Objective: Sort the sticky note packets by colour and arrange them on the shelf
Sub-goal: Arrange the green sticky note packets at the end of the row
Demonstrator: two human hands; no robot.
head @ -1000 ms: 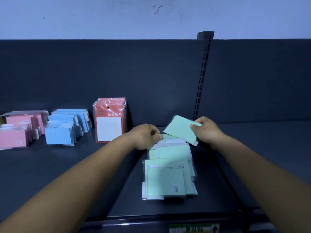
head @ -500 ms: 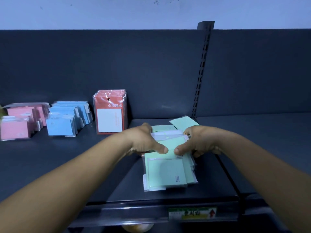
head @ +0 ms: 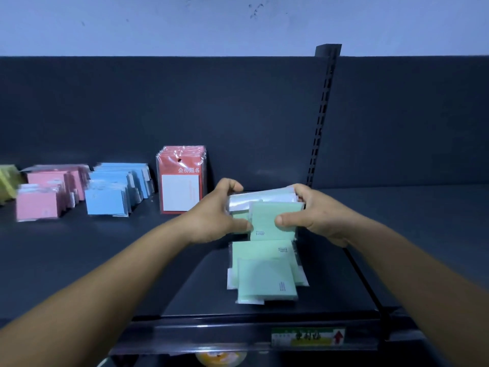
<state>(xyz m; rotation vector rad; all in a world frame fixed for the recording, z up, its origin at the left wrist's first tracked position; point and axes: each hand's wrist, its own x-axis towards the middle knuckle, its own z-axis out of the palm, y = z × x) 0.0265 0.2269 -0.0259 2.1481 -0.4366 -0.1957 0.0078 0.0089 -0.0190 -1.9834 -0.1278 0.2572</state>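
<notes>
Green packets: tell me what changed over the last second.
The right hand let go of the single green packet it held up. Both hands now hold a small stack of green packets lifted at the back of the row; the left hand took hold too. Front green packets, blue packets, pink packets and red packets stayed put.

Only 1 view is given, taken from the head and aimed forward and down along both forearms. The shelf point(head: 79, 260) is seen from close above, its back panel point(head: 185, 107) faced squarely, the wall point(head: 158, 25) caught at the top. The front rail point(head: 211, 332) is cut near the bottom edge.
</notes>
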